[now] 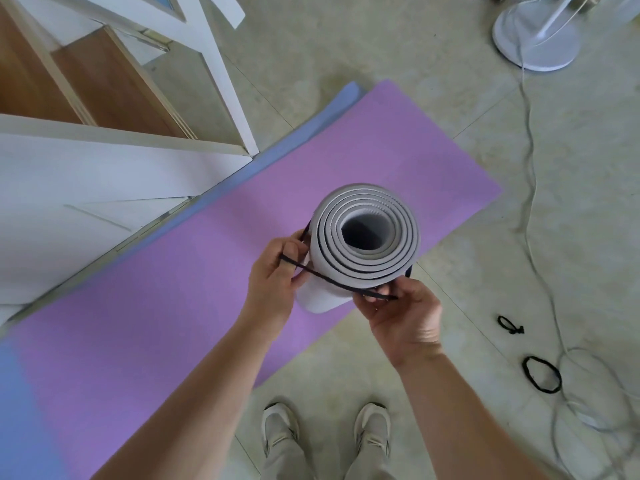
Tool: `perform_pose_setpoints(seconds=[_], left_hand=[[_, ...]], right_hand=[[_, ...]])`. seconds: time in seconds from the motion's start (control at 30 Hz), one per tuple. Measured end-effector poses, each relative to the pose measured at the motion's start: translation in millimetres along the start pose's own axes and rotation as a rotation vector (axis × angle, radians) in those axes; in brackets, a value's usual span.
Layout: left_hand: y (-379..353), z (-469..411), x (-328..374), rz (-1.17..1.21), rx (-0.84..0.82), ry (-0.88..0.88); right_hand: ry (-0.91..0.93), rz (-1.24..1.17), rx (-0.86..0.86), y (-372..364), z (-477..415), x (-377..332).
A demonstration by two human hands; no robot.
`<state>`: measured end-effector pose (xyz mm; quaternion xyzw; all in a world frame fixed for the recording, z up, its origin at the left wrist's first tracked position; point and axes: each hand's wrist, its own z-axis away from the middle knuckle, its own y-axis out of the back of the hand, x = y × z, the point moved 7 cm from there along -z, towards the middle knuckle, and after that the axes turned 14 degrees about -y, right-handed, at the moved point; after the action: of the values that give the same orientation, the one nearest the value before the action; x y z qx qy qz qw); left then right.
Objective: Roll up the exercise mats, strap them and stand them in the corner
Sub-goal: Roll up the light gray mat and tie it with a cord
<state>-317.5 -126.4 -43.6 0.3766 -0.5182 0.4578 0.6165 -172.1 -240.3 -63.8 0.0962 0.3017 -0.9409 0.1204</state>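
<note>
Nearest the camera, two pale shoes [327,429] stand on the light floor [433,140], toes just short of the near long edge of a flat purple mat [166,306]. That mat lies spread on the floor on a diagonal, with a blue mat [20,403] showing under it at the near left end and along its far long edge.

Above the purple mat both bare forearms reach forward. The left hand [273,275] is closed with its fingers pinching one end of a thin black strap [332,280] against the left side of a rolled grey mat [363,242]. The right hand [401,311] is closed too, thumb and fingers gripping the other end of the strap at the roll's lower right. The strap runs taut between the two hands across the near side of the roll, and a dark piece of it shows at each side of the roll. The roll is held upright, its open spiral end facing the camera, over the purple mat's near long edge.

To the right, on bare floor, lie a black elastic loop [541,374] and, a little farther off, a small knotted black cord [510,325], both beside a white cable [530,150] that trails back to the round base of a white fan [536,41] at the far right. At the far left stand white panels [104,174] and a wooden-lined cabinet [114,84], touching the mats' far edge.
</note>
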Motion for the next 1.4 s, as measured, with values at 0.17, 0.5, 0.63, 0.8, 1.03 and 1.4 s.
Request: perform_pose_setpoints(seconds=[0.17,0.5,0.63,0.8,1.03,1.4], left_hand=[[8,-4,18,-0.319,-0.208,-0.089],[12,-37,48,-0.440,-0.176,0.160],[15,-40,38,-0.386,-0.196,0.204],[23,-60,32,-0.442,-0.139,0.114],[34,-79,-9,-0.397,-0.148,0.024],[52,-80,-146,-0.399,-0.117,-0.046]], right_hand=[[0.030,0.312,0.065,9,4,-29],[-0.051,0.651,0.040,-17,-22,-49],[-0.027,0.736,0.121,-25,-31,-72],[0.070,0.969,0.237,-41,-45,-83],[0.331,1.120,0.416,-39,-69,-87],[0.294,1.024,0.335,50,-161,-3]])
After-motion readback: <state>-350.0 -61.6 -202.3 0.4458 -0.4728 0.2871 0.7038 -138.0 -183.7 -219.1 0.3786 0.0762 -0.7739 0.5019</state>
